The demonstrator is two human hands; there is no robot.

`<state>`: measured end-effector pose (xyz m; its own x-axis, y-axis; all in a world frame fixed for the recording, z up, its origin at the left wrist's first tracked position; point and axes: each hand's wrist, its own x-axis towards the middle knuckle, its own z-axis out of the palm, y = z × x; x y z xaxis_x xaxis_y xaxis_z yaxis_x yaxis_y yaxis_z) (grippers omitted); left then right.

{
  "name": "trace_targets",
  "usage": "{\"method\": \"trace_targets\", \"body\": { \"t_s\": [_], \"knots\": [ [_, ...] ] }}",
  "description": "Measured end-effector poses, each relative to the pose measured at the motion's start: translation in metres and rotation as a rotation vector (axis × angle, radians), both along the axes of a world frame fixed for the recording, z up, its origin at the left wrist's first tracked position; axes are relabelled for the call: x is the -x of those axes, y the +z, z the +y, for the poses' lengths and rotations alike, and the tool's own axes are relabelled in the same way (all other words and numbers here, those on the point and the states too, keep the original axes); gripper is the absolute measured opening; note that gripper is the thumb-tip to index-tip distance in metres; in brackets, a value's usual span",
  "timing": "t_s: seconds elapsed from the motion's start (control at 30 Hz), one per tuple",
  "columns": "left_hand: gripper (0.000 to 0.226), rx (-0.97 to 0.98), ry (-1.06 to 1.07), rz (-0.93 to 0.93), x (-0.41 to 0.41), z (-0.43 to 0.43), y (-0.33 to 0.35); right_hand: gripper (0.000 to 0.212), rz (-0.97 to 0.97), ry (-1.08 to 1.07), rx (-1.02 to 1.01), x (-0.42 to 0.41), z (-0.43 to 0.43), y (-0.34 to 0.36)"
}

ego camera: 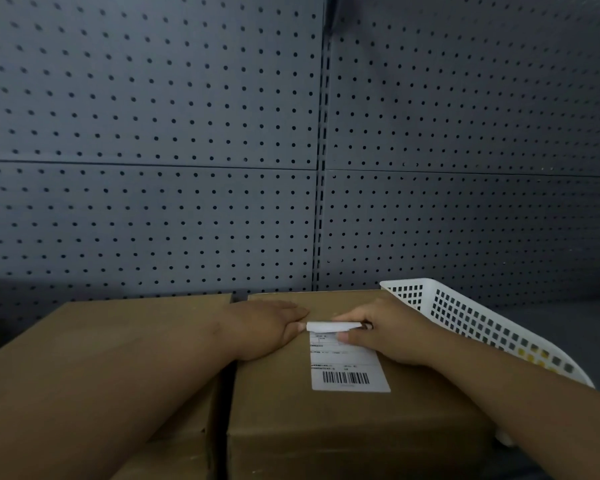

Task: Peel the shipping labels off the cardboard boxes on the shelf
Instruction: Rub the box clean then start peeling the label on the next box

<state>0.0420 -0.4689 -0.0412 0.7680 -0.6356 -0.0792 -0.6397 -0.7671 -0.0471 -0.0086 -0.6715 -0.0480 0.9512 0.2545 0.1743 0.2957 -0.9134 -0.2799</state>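
Shipping label [349,362] sits on top of the right-hand cardboard box [274,410], toward its right side, with the barcode end nearest you and the far end lifted into a small curl [329,326]. Most of it is flat against the cardboard. It looks like thin adhesive paper: light, limp and likely to tear if you pull sharply or from one corner only. The curled far edge is the place to hold it, gripped across its width rather than at a tip, so the pull spreads evenly. The box looks stiff enough to take pressure from above, though I judge it may slide on the shelf [568,323] if nothing pins it.

Your right hand [385,334] grips that curl. The fingers [349,317] are bent over its far side and the thumb [343,337] presses the printed face just below it, so the roll is pinched between them with no gap showing. Your left hand [271,327] lies flat on the box top just left of the label's far corner, fingers [291,308] straight and together, palm down. It holds nothing and bears on the cardboard as a brace.

A second box [136,306] stands just beside the first on the left, under your forearm. A white perforated basket [465,317] leans at the right, close behind your right wrist, and grey pegboard [153,133] backs the shelf.
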Motion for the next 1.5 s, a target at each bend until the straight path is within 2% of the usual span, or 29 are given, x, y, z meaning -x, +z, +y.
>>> {"method": "trace_targets", "body": {
  "t_s": [0.07, 0.2, 0.57, 0.9, 1.1, 1.2, 1.3, 1.4, 1.5],
  "knots": [
    [0.051, 0.008, 0.011, 0.016, 0.000, 0.000, 0.000, 0.031, -0.051, -0.011, 0.021, 0.002, 0.003, 0.000],
    [0.051, 0.022, 0.021, 0.031, -0.001, 0.001, -0.001, 0.036, -0.068, 0.000, 0.130, 0.004, 0.008, -0.002],
    [0.052, 0.073, 0.004, 0.078, -0.009, 0.006, -0.007, 0.035, -0.123, 0.104, -0.106, 0.034, 0.006, -0.001],
    [0.052, 0.096, 0.022, 0.104, -0.009, 0.006, -0.008, 0.034, -0.175, 0.280, -0.190, 0.054, 0.000, -0.007],
    [0.052, 0.105, 0.027, 0.114, -0.011, 0.006, -0.008, 0.044, -0.264, 0.381, -0.197, 0.065, -0.004, -0.011],
    [0.052, 0.113, 0.028, 0.110, -0.011, 0.006, -0.009, 0.057, -0.288, 0.386, -0.188, 0.065, -0.004, -0.013],
    [0.052, 0.119, 0.028, 0.116, -0.012, 0.006, -0.010, 0.059, -0.261, 0.365, -0.252, 0.071, -0.001, -0.008],
    [0.052, 0.112, 0.026, 0.099, -0.012, 0.006, -0.010, 0.048, -0.152, 0.259, -0.272, 0.068, -0.002, 0.002],
    [0.050, 0.093, 0.018, 0.061, -0.008, 0.005, -0.009, 0.037, -0.059, 0.126, -0.442, 0.059, -0.001, 0.011]
  ]
}}
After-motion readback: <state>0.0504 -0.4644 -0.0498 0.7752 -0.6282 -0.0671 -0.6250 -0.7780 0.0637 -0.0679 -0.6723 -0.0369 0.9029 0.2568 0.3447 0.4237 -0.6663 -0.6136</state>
